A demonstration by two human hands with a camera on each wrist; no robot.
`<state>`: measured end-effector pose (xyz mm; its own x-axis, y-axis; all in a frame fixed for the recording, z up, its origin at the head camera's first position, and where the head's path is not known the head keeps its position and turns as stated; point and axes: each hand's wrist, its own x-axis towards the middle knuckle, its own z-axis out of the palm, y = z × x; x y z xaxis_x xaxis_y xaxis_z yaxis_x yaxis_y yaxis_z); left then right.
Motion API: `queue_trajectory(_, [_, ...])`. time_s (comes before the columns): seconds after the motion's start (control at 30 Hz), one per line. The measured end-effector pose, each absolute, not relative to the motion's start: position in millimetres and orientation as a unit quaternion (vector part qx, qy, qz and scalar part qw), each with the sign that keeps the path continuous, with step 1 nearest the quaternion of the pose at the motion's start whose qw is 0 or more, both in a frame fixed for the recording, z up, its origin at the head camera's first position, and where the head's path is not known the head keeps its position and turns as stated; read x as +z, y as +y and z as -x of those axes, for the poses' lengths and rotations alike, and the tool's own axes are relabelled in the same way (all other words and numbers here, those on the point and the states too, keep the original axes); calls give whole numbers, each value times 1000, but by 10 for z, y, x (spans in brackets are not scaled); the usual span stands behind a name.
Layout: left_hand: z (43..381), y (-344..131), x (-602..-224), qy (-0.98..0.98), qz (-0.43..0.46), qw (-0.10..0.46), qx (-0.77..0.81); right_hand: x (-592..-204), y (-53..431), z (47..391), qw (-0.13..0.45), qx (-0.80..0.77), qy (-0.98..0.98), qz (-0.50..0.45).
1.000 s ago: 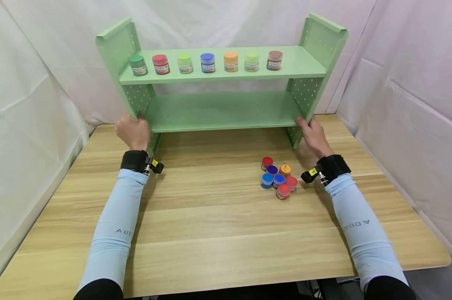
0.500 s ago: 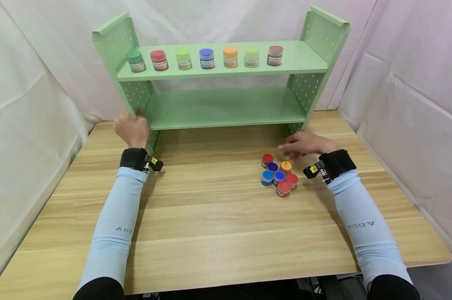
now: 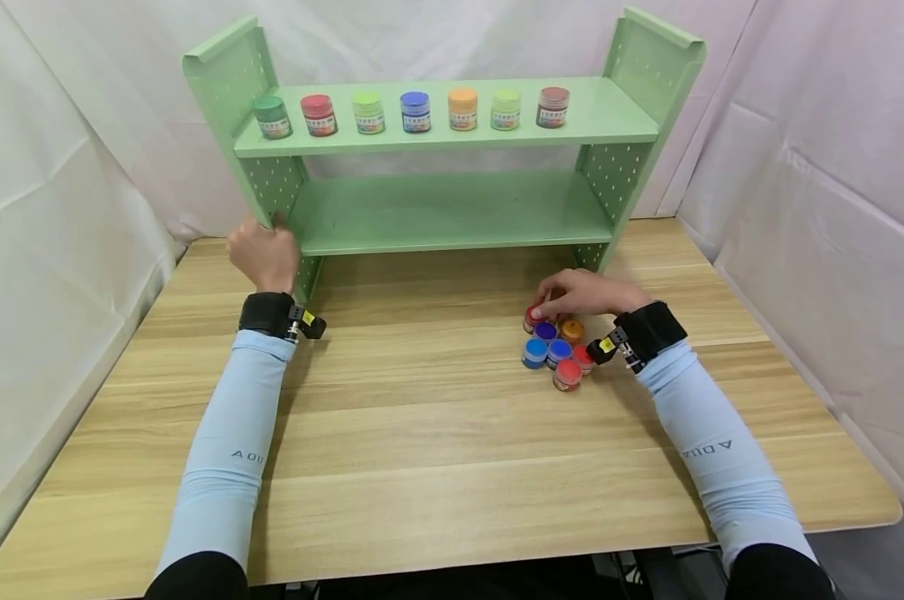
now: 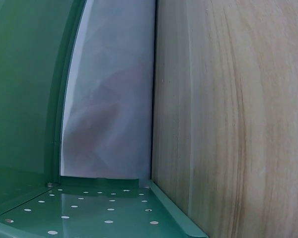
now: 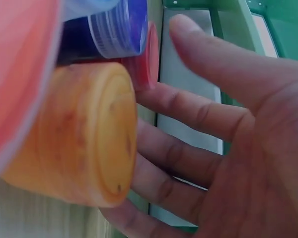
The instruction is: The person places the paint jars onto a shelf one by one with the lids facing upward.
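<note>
A green two-tier shelf stands at the back of the table; its perforated side panel fills the bottom of the left wrist view. My left hand grips the lower left side of the shelf. My right hand reaches over a cluster of small paint jars, thumb and fingers apart. Its index fingertip is right at a red-lidded jar, the farthest of the cluster. Beside the fingers is an orange jar, and a dark blue jar sits close by.
Several paint jars stand in a row on the upper board, from a dark green jar to a brownish-red jar. Nearer me in the cluster are a light blue jar and a red jar. White cloth surrounds the table.
My right hand has let go of the shelf's right side and moved left and down to the red-lidded jar. The left hand keeps its grip.
</note>
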<state>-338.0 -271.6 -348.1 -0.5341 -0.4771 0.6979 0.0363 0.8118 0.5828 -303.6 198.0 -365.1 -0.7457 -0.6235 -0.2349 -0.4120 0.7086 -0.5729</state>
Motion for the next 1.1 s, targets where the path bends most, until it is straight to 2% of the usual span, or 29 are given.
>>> queue_trajectory(0.23, [3379,-2714,-3476,-831,-136,464,-275,-3663,1980,3050,217,-250,894,304])
queue_trajectory(0.73, [3378,-2708,-3477,-833,-133,462,-274,-3743,2255,3177,256,-358,852,284])
queue_trajectory(0.97, [3376,-2708,-3482,-833,-136,458,-278,-3628,2281,3080,230,-361,867,254])
queue_trajectory(1.1, [3379,-2707,-3478,-833,-133,460,-276,-3726,2383,3179,223,-352,873,255])
